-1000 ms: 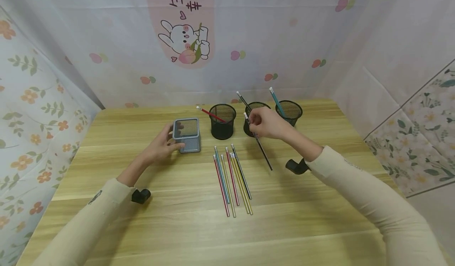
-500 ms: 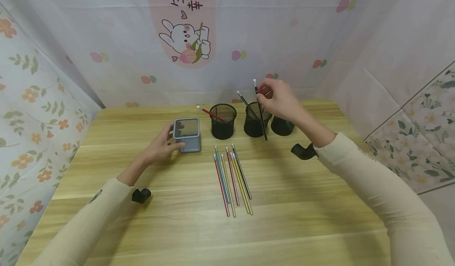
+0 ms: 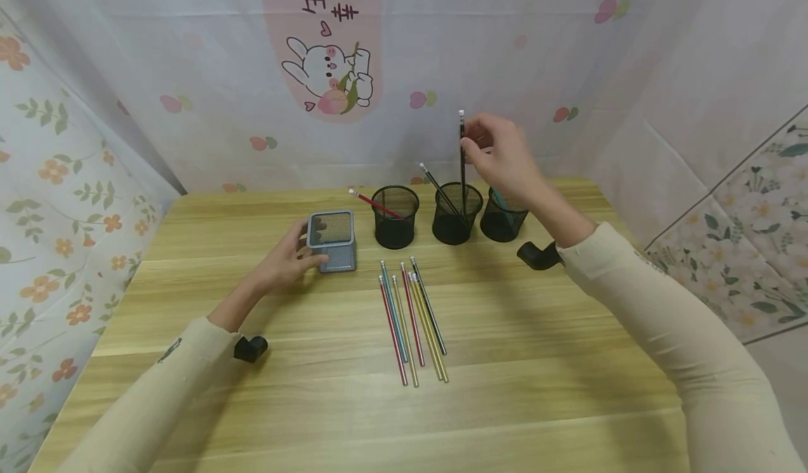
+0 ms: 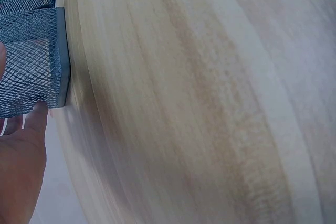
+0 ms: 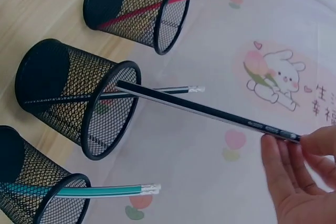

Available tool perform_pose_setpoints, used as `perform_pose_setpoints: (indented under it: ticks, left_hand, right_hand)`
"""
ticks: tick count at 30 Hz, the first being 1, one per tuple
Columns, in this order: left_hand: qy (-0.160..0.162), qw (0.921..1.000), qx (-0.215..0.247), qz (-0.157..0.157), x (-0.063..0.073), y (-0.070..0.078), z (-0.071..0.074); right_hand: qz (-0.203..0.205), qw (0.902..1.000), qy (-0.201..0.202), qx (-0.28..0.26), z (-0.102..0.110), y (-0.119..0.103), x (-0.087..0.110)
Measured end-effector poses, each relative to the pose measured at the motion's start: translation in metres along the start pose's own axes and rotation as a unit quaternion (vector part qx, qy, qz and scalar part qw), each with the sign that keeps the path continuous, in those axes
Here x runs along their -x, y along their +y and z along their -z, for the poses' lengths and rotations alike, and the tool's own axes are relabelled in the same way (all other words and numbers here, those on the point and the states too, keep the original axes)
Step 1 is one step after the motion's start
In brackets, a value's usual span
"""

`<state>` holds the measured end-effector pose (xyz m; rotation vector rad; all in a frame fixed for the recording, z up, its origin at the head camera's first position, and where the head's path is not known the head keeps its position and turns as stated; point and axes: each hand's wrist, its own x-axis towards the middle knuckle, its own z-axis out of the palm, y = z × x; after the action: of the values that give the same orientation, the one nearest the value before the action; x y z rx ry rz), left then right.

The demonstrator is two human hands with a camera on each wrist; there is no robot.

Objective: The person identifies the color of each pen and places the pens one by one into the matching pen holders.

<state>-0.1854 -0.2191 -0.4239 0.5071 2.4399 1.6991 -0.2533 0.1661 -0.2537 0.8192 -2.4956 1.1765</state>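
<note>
My right hand pinches a black pencil near its white eraser end. The pencil stands nearly upright, its lower end at the mouth of the middle black mesh pencil cup. Another black pencil leans in that cup. On the left, my left hand grips a square grey mesh pen holder, thumb in front and fingers behind. In the left wrist view the fingers lie against the mesh of that holder.
A red pencil leans in the left black cup; a teal pencil stands in the right one. Several red, teal, yellow and black pencils lie on the wooden table. A patterned curtain hangs behind.
My right hand has lifted the black pencil up and back from in front of the middle cup, turning it upright over the cup's mouth. The left hand has stayed in place.
</note>
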Motion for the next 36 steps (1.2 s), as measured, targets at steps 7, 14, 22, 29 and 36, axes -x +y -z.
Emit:
perform_pose_setpoints:
  ticks: [7, 14, 22, 29, 36]
  left_hand:
    - [-0.002, 1.0000, -0.004, 0.001, 0.001, 0.000, -0.001]
    - [-0.001, 1.0000, 0.000, 0.004, 0.000, 0.000, 0.000]
    - [-0.002, 1.0000, -0.003, 0.003, 0.000, 0.000, 0.000]
    - [-0.001, 0.9999, -0.012, 0.005, 0.000, 0.000, 0.000]
    - [-0.001, 1.0000, -0.008, 0.004, 0.000, 0.000, 0.000]
  right_hand:
    - [0.023, 0.9991, 0.016, -0.032, -0.004, 0.008, -0.002]
    - [0.038, 0.9987, 0.023, -0.025, -0.010, 0.016, -0.003]
    - [0.041, 0.9991, 0.001, 0.005, -0.024, 0.034, 0.004]
    - [0.047, 0.9984, -0.013, 0.029, -0.036, 0.052, 0.012]
    - [0.049, 0.9978, -0.031, 0.031, -0.046, 0.060, 0.016]
